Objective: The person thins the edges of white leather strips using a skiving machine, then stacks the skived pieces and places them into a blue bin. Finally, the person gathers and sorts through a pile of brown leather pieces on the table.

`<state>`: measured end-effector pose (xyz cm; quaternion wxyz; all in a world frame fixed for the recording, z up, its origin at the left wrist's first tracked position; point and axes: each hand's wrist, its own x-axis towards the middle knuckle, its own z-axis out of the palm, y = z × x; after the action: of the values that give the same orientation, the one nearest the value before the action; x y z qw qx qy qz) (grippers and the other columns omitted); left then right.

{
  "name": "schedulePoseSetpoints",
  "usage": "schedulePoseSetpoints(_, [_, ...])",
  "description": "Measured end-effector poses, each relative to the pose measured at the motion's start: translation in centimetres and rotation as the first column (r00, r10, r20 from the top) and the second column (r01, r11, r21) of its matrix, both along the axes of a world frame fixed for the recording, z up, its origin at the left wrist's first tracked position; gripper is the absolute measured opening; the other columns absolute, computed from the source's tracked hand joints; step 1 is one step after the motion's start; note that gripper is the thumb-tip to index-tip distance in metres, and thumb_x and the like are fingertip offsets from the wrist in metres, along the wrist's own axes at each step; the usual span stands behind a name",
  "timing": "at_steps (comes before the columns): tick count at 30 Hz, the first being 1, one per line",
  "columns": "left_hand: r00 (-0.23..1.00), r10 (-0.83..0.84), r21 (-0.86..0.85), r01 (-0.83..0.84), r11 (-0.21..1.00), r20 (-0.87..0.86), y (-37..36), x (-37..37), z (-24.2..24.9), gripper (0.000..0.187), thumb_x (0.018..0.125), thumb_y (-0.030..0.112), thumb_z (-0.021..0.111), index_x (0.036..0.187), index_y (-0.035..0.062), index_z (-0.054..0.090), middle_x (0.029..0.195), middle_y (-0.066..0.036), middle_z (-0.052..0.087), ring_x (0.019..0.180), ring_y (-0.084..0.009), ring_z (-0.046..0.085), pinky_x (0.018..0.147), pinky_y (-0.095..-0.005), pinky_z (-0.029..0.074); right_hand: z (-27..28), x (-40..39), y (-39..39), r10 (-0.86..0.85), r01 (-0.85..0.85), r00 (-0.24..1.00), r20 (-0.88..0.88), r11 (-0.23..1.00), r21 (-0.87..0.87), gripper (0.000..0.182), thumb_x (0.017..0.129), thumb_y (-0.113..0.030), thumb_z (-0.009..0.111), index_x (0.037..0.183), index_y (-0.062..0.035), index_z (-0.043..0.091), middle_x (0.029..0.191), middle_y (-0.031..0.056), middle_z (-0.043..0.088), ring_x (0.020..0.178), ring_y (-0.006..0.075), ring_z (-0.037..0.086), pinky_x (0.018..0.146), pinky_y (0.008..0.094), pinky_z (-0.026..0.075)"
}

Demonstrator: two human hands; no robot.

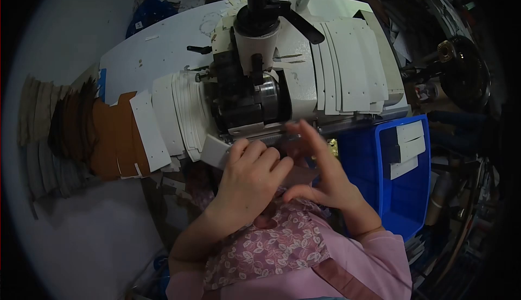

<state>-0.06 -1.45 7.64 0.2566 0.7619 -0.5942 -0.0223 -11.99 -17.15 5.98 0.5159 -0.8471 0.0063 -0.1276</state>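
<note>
My left hand [252,179] is closed around a flat white piece [215,151], whose end sticks out to the left of my knuckles. A paler patch of what looks like the same piece shows to the right of that hand. My right hand [331,174] is beside it, thumb and fingers spread apart around this end, the fingertips slightly smeared. Both hands are just in front of a machine with a black lever [304,23] and a round metal drum [268,98].
White punched sheets [353,66] lie in overlapping rows right of the machine. More white strips [187,112] and brown pieces [115,137] are stacked left. A blue bin [426,175] stands at the right, pale pieces over its wall. A fan [467,72] is beyond.
</note>
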Motion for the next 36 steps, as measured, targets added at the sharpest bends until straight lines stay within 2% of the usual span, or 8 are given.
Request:
schedulePoseSetpoints(1, [0.997,-0.036,-0.029,0.038,0.999,0.072,-0.1,0.0,0.3,0.021,0.075,0.009,0.060,0.095,0.0095,0.065,0.082,-0.002,0.055,0.090,-0.0183,0.057,0.099,-0.0375,0.039,-0.9,0.8,0.6,0.169,-0.137,0.982,-0.079,0.942,0.307,0.107,0.070,-0.035,0.085,0.149,0.0002,0.024,0.140,0.0201,0.046,0.126,0.0355,0.051,0.105,0.0391,0.039])
schedulePoseSetpoints(3, [0.982,-0.051,-0.065,0.063,0.996,0.179,0.2,0.3,0.1,0.024,0.078,0.011,0.065,0.102,0.0121,0.065,0.096,-0.003,0.057,0.098,-0.0187,0.056,0.106,-0.0416,0.035,-2.3,1.7,1.1,0.176,-0.107,0.969,-0.174,0.932,0.347,0.090,0.073,-0.029,0.084,0.144,-0.0010,0.037,0.126,0.0143,0.060,0.111,0.0241,0.062,0.095,0.0339,0.047])
schedulePoseSetpoints(6, [0.914,0.331,-0.393,-0.222,0.892,0.236,1.4,0.7,-3.7,0.037,0.078,0.013,0.075,0.112,0.0102,0.061,0.117,-0.008,0.050,0.110,-0.0281,0.052,0.104,-0.0495,0.035,-5.4,2.4,2.7,0.098,0.041,0.973,-0.209,0.816,0.576,0.063,0.083,-0.019,0.077,0.136,0.0003,0.048,0.117,0.0097,0.066,0.104,0.0118,0.061,0.086,0.0282,0.050])
schedulePoseSetpoints(9, [0.792,0.557,-0.275,-0.609,0.744,-0.248,3.2,-0.6,-5.3,0.044,0.082,0.007,0.073,0.123,0.0073,0.057,0.121,-0.012,0.045,0.103,-0.0270,0.051,0.092,-0.0390,0.045,-7.3,2.8,5.3,-0.110,0.278,0.950,-0.292,0.724,0.631,0.051,0.087,-0.020,0.074,0.130,0.0008,0.052,0.111,0.0105,0.067,0.098,0.0111,0.061,0.083,0.0260,0.050])
schedulePoseSetpoints(10, [0.755,0.537,-0.137,-0.618,0.774,-0.376,3.7,-0.8,-5.5,0.043,0.089,0.005,0.066,0.131,0.0044,0.055,0.108,-0.008,0.052,0.083,-0.0158,0.053,0.076,-0.0272,0.047,-7.8,2.9,5.8,-0.136,0.297,0.947,-0.293,0.720,0.627,0.048,0.088,-0.020,0.073,0.127,0.0008,0.053,0.109,0.0100,0.067,0.096,0.0110,0.062,0.081,0.0262,0.051])
schedulePoseSetpoints(13, [0.451,0.363,0.005,-0.622,0.783,-0.815,3.7,-2.2,-7.3,0.042,0.095,0.003,0.057,0.137,0.0038,0.052,0.088,0.000,0.053,0.067,-0.0061,0.047,0.065,-0.0204,0.044,-8.6,3.6,6.9,-0.199,0.339,0.938,-0.285,0.702,0.626,0.038,0.091,-0.020,0.070,0.119,0.0010,0.056,0.102,0.0086,0.068,0.090,0.0106,0.062,0.077,0.0267,0.051])
schedulePoseSetpoints(17, [0.653,0.420,-0.197,-0.657,0.727,-0.630,2.8,-2.0,-9.2,0.041,0.095,0.003,0.056,0.136,0.0012,0.053,0.093,-0.013,0.065,0.074,-0.0178,0.061,0.068,-0.0276,0.050,-9.2,4.5,7.8,-0.219,0.348,0.936,-0.275,0.682,0.643,0.028,0.097,-0.021,0.061,0.111,0.0018,0.058,0.092,0.0088,0.069,0.084,0.0100,0.062,0.073,0.0271,0.050])
schedulePoseSetpoints(36, [0.733,0.250,-0.203,-0.469,0.860,-0.633,-1.9,-1.8,-6.7,0.042,0.091,0.003,0.061,0.133,0.0069,0.057,0.088,-0.014,0.065,0.071,-0.0227,0.064,0.063,-0.0313,0.051,-8.4,2.1,4.8,-0.524,0.528,0.836,-0.165,0.686,0.501,0.023,0.103,-0.022,0.047,0.100,-0.0004,0.057,0.081,0.0025,0.060,0.073,0.0058,0.049,0.064,0.0239,0.043])
